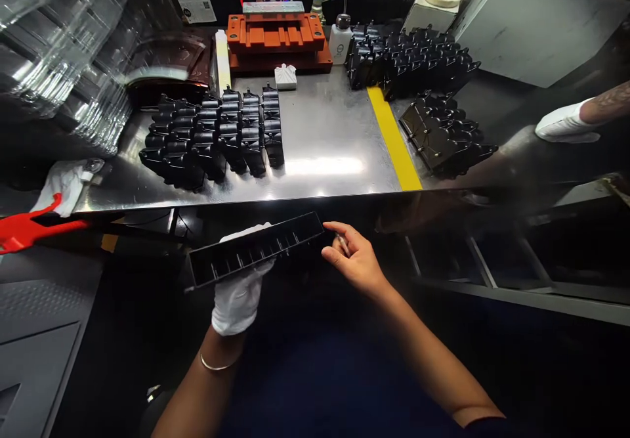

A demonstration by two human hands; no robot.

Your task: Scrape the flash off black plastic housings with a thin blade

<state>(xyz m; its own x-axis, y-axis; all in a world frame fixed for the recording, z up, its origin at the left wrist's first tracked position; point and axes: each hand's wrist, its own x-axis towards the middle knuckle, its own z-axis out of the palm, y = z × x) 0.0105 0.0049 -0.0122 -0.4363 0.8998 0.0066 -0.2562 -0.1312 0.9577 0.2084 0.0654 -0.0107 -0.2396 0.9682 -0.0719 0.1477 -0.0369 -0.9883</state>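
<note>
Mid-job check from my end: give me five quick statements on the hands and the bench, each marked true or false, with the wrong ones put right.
1. The left hand wears a white glove and holds a long black part. True.
2. The right hand is gloved too. False: it is bare, with a slim item in its fingers.
3. The white bottle stands left of the orange fixture. False: it stands to the right.
4. Black parts stand on the bench on both sides of the yellow strip. True.
5. The other person's hand is bare. False: it wears a white glove.
</note>
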